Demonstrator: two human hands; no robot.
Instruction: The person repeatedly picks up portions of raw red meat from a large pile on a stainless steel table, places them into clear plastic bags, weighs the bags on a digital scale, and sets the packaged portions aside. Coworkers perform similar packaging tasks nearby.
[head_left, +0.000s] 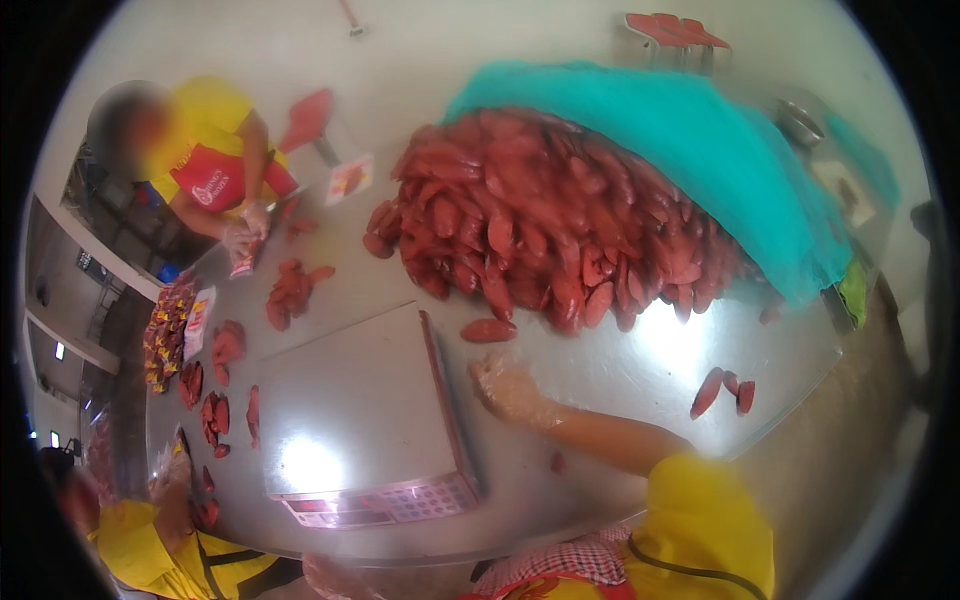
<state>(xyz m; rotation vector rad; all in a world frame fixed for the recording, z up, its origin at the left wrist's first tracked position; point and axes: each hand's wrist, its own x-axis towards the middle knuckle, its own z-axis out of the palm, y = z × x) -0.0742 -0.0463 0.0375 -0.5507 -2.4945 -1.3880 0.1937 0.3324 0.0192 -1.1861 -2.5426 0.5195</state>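
My right hand (513, 388), in a clear plastic glove, is over the steel table (600, 382) between a digital scale and a big heap of red sausages (525, 217). Its fingers are slightly curled and apart, and I see nothing in them. Just beyond the fingertips lies a single red sausage (488, 330). At the bottom edge, my left hand (334, 579) shows only as a blurred, gloved shape below the table's rim; its fingers cannot be made out. The flat-topped scale (352, 405) carries nothing on its plate, and its keypad faces me.
Turquoise netting (645, 112) covers the heap's far side. Small sausage piles (289, 292) and a stack of printed packs (169, 330) lie left. One co-worker (214, 142) handles a pack at upper left; another (172, 517) works at lower left. Loose sausages (706, 392) lie right.
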